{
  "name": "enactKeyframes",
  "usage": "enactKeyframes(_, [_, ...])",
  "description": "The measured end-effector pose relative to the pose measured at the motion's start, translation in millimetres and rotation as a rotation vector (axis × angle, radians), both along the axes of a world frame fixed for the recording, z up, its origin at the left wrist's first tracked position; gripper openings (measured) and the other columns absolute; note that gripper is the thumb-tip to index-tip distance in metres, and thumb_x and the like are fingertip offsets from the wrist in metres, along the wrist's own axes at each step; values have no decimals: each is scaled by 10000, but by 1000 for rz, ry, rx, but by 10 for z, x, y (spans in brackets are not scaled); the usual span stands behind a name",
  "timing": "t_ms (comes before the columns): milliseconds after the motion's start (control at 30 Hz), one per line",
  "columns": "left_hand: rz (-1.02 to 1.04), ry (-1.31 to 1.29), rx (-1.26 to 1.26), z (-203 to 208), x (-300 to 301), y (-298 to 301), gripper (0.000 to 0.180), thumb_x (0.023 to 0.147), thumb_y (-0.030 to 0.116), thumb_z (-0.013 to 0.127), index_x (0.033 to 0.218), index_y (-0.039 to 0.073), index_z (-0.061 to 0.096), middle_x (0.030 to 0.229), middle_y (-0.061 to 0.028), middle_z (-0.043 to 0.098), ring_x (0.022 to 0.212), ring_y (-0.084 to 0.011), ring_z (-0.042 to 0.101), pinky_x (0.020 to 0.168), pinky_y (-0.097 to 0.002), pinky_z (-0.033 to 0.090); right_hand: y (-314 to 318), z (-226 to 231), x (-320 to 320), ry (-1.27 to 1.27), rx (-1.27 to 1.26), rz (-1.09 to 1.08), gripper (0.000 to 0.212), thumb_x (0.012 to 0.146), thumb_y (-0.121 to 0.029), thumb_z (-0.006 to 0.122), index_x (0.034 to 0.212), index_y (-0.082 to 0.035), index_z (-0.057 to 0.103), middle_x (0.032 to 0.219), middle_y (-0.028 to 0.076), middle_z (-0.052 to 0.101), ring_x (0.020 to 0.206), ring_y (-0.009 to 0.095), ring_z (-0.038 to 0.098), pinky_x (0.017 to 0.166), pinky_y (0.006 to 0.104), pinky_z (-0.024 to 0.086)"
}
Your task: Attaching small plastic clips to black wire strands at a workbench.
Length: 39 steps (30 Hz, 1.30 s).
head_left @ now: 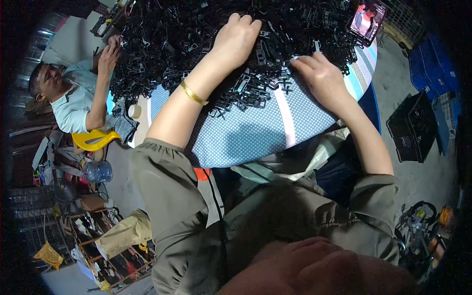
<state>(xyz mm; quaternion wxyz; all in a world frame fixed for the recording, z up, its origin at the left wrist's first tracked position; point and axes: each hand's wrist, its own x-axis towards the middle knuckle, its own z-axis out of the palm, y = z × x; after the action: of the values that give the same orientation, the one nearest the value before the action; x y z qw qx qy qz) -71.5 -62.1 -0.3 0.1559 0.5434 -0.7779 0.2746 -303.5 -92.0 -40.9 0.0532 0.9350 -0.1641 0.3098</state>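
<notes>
Many small black parts (172, 54), glossy and hard-edged, some like rectangular frames, heaped across the far side of the tabletop (317, 120). Left hand (236, 40) down on the heap, fingers curled under; right hand (323, 76) at its near edge, fingers bent; impossible to tell whether gripping anything. Underneath, blue covering (221, 140) with pale dots and a whitish stripe (285, 115), curved at the rim. Beyond the right hand, a lit phone (368, 20); at left, a co-worker (73, 105) near a yellow plastic chair (96, 141). Farther right, blue crates (431, 69) on grey floor (405, 179).
</notes>
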Motion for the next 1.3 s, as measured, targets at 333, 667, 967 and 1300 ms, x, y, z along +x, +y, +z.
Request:
enactKeyframes(333, [34,738,115,139,-72,549,269,749,148,610,988,23,606,883,-162,581,800,-304,577,720,-358,466,78,96,-49,-332,472,152,288,738,67,533,1003,-24,603,955,102,620,808,176,617,656,245,486])
enactKeyframes(667, [4,1248,678,-50,-604,897,292,750,102,653,996,-21,552,783,-110,611,722,-157,627,627,-263,499,430,308,-26,-469,711,279,166,759,18,600,924,40,602,1046,146,587,895,215,592,802,302,469])
enactKeyframes(967, [-263,1827,765,-113,-555,907,279,830,-28,534,1093,-66,450,934,-114,595,809,-135,618,736,-227,526,433,296,33,-404,491,244,157,694,35,649,848,6,639,921,120,645,865,250,607,753,318,480])
enactKeyframes(1300, [-498,2029,889,-140,-558,971,395,918,74,420,1279,-56,323,1111,-167,533,998,-197,570,894,-297,478,485,234,73,-362,194,292,258,641,39,654,893,-15,630,973,113,632,861,283,590,735,351,475])
